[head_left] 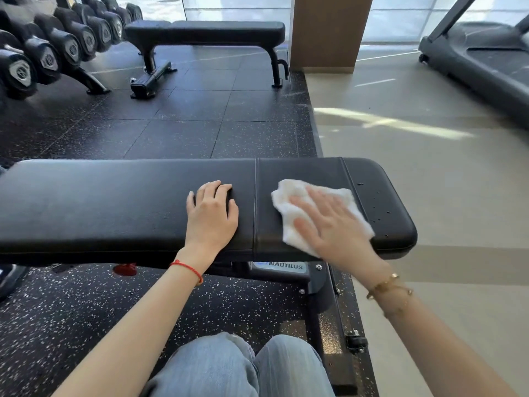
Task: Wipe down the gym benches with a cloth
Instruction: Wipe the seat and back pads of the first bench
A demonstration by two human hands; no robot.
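Two hands on near bench (114, 202), whose long axis runs left-right. Right hand (329, 222) presses cloth (289, 193) flat, fingers straight, near right end; droplets (380, 202) lie just rightward. Left hand (211, 210) rests relaxed, empty.

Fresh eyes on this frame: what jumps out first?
The white cloth under the flat right hand, near the right end of the near black bench, with droplets just beyond it. The left hand rests on the pad mid-bench. Behind stand a second bench and a dumbbell rack at upper left.
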